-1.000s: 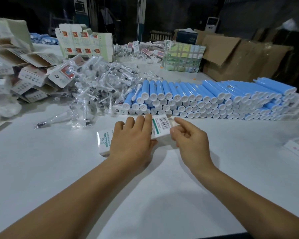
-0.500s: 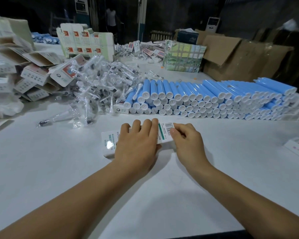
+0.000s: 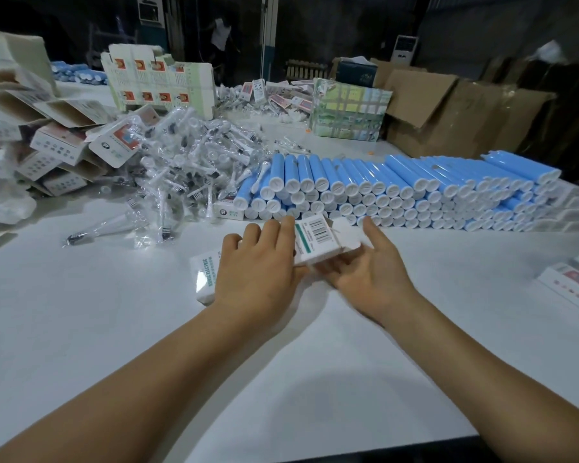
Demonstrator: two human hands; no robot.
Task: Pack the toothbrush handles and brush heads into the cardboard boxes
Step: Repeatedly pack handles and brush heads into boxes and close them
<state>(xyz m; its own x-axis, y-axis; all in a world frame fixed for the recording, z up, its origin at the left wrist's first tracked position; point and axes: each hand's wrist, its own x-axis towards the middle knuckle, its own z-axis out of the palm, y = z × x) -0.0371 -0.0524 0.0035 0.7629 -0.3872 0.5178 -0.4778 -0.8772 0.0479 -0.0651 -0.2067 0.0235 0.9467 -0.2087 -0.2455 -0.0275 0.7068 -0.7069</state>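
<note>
Right now your white box [image 3: 315,243] lies near the middle of the tabletop [image 3: 114,329], its long side running left to right, with its right end raised off the surface and a barcode label facing up. Your left hand [image 3: 258,272] lies over the top of the box, fingers [image 3: 268,232] bent down over its far edge so that it is held in place; only the left end with green lettering and the right end show past your knuckles. Your right hand [image 3: 371,272] is at the box's right end, palm turned up and fingers slack and spread, some of them under the raised end and the thumb up beside the end flap [image 3: 346,233], which stands open. That hand is a little blurred, so I cannot tell whether it is touching the flap.

Just beyond the box, a long stack of blue handles [image 3: 398,192] with white caps facing you runs off to the right. Left of the stack is a heap of brush heads [image 3: 188,168] in clear wrappers, with a few strays lying loose nearer to you. Further left sits a jumble of printed boxes [image 3: 47,142], several gaping open. At the right edge lie more flat boxes [image 3: 572,285]. Behind everything stand brown cartons [image 3: 448,118] and a rack of flat printed packs [image 3: 157,85].
</note>
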